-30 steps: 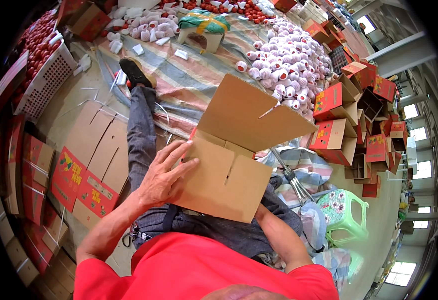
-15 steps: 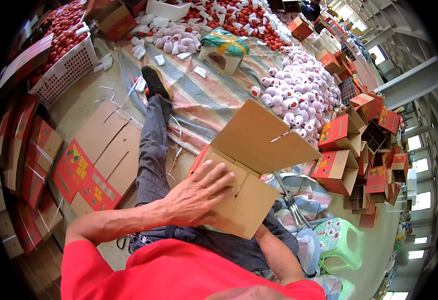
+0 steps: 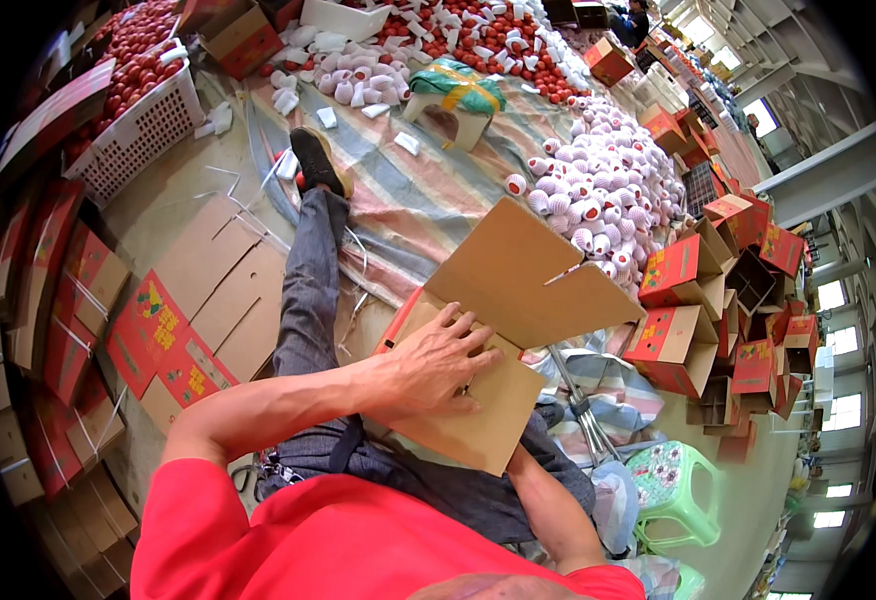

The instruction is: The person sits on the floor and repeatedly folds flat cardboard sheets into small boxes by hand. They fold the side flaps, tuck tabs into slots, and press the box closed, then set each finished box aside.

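Pressing left hand [image 3: 428, 365] lower on cardboard box [image 3: 503, 330], fingers spread, right hand hidden

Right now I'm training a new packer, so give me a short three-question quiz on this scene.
1. True or false: the left hand lies flat on the cardboard box.
2. What lies on the floor to the person's left? A) flattened cartons B) a ladder C) tyres
3. Fill in: beside the person's right stands a green plastic ____.

Key: 1 true. 2 A. 3 stool. The right hand is hidden under the box, so its grip cannot be judged.
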Motion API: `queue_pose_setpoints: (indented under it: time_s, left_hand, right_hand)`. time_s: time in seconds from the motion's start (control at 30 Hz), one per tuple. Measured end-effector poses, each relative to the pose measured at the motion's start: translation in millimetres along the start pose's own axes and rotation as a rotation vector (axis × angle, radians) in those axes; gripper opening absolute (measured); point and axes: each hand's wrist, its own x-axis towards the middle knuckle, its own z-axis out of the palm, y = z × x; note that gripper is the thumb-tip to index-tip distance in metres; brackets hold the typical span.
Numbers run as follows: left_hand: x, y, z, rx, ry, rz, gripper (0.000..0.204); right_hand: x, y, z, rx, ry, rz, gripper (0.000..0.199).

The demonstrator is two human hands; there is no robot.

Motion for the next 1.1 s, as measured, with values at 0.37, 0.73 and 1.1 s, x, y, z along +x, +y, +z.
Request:
queue_pose_setpoints:
  time_s: [0.37,0.73,1.1]
  left_hand:
    - [-19,-14,39,0.031,-0.161,-0.095,0.066]
    - [-29,-3,25,-0.189,-0.322,-0.201,0.052]
    - [-42,-2,6,-0.260,-0.591,-0.039,0.123]
  right_hand:
    - [3,-2,4,0.007,0.020,-0.033,0.069]
    - [18,-5,15,0.268,0.013,-0.039,0.069]
    - [15,1,2,0.281,0.048,0.063,0.068]
